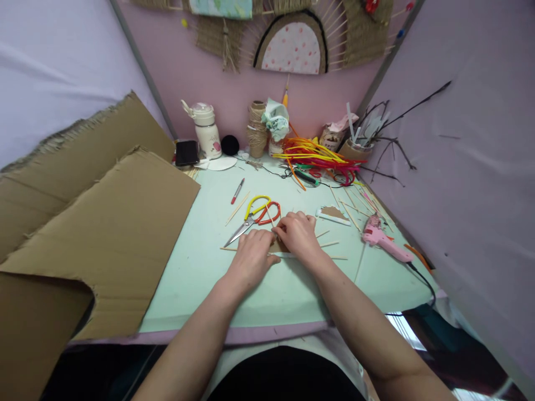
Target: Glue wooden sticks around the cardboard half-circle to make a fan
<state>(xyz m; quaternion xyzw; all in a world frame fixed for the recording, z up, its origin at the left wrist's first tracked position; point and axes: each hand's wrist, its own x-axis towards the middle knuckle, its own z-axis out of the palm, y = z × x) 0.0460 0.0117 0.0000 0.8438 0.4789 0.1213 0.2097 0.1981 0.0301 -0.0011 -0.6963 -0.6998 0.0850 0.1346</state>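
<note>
A small brown cardboard piece (279, 246) lies on the pale green table, with thin wooden sticks (330, 244) fanning out around it. My left hand (254, 256) rests over its left side, thumb low and fingers bent together, pressing on the piece. From the right, my right hand (297, 234) pinches at the upper edge, where one stick (270, 214) points up and away; its fingertips are partly hidden. Scissors (253, 219) with yellow and red handles lie just beyond my left hand, blades partly open.
Large cardboard sheets (137, 223) cover the left side. A pink glue gun (384, 239) with a cord lies at the right. Behind stand a bottle (207, 133), a twine spool (257, 131) and a pile of coloured strands (317, 156). A red-and-grey pen (238, 191) lies beyond the scissors.
</note>
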